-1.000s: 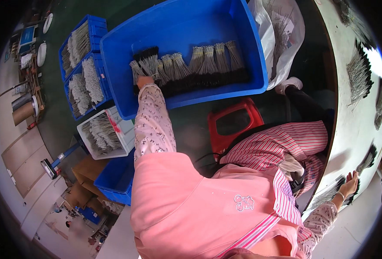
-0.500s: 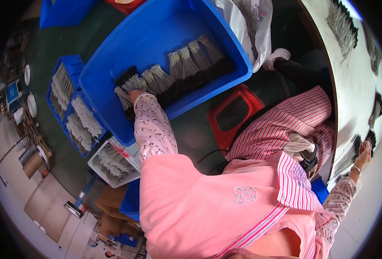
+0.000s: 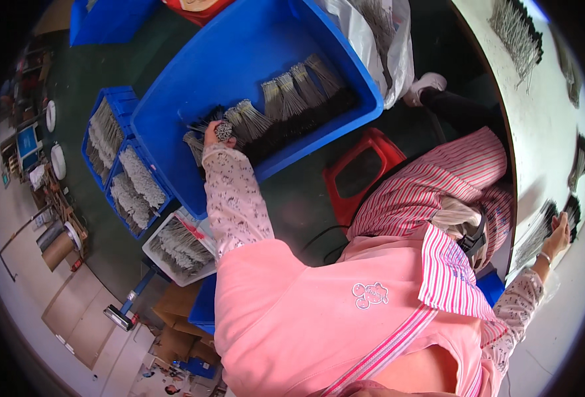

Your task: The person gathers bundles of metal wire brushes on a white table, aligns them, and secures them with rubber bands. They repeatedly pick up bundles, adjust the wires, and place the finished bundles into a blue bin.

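Inside the large blue bin, my left hand is closed round a bundle of thin wire brushes, whose pale wire ends face up. Beside it, several tied bundles lie in a row, wire ends toward the far side and black bristles toward me. Far to the right, my right hand rests on the pale table with its fingers drawn together. It touches a cluster of black-bristled brushes; what lies between the fingers is hidden. Another spread of brushes lies just left of it.
Smaller blue crates and a white crate, filled with pale wire pieces, stand left of the bin. A red stool is below the bin, and a white bag stands at its right. More brushes lie on the far table.
My left hand has turned the brush bundle so its wire ends face up, and the black tuft no longer stands above the hand. My right hand has barely moved.
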### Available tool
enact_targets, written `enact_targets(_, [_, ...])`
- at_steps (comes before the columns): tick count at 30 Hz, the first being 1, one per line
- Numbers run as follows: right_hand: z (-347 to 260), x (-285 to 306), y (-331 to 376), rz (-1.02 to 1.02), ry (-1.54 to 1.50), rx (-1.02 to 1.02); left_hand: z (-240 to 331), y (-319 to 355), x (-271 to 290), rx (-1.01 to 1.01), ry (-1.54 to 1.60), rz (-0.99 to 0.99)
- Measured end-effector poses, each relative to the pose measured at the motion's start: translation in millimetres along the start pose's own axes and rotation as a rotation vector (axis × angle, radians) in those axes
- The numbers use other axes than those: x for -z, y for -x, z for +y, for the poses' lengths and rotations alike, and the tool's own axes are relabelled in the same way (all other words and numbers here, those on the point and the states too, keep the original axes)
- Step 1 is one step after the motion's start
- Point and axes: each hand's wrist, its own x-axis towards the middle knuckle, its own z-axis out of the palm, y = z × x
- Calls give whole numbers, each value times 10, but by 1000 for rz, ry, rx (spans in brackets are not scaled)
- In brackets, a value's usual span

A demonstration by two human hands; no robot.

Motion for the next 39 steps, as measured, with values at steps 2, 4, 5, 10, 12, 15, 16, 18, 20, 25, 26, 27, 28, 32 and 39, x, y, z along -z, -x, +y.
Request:
enact_targets(2, [-225, -114, 233, 46, 10, 21, -13, 700, -538, -162, 191, 19])
enact_targets(4, [-499, -385, 470, 10, -74, 64, -110, 1157, -812, -329, 200, 54])
enact_targets(5, [-576, -479, 563, -35, -137, 122, -147, 1382, -1010, -390, 199, 3])
enact_targets(10, [-1194, -999, 1422, -249, -87, 367, -134, 2132, -2086, -651, 18, -356])
enact_targets(12, [-1454, -1229, 1713, -429, -243, 438, -110, 2436, -2603, -682, -108, -500])
enact_targets(15, [-1835, -1468, 2029, -513, -244, 747, -165, 2819, -3372, -691, -309, -681])
enact_targets(16, [-1947, -1493, 2167, -616, -359, 554, -222, 2888, -3609, -701, -399, -764])
enact_targets(18, [-2051, -1513, 2276, -709, -441, 458, -435, 3077, -4156, -646, -384, -883])
enact_targets(20, [-2074, -1506, 2295, -655, -499, 480, -664, 3256, -4631, -547, -484, -969])
enact_targets(25, [-2008, -1361, 2153, -452, -679, 341, -1284, 3524, -5509, -300, -646, -1118])
enact_targets(26, [-2016, -1317, 2097, -389, -648, 350, -1421, 3547, -5637, -241, -624, -1130])
enact_targets(27, [-2016, -1260, 2035, -318, -621, 353, -1557, 3617, -5733, -274, -622, -1156])
enact_targets(28, [-2012, -1198, 1961, -251, -593, 356, -1703, 3613, -5822, -355, -676, -1182])
enact_targets(32, [-1979, -952, 1645, -85, -217, 504, -2117, 3727, -6109, -238, -741, -1074])
enact_targets(39, [-1568, -984, 1389, -265, -618, 165, -2565, 3647, -6300, -448, -819, -1067])
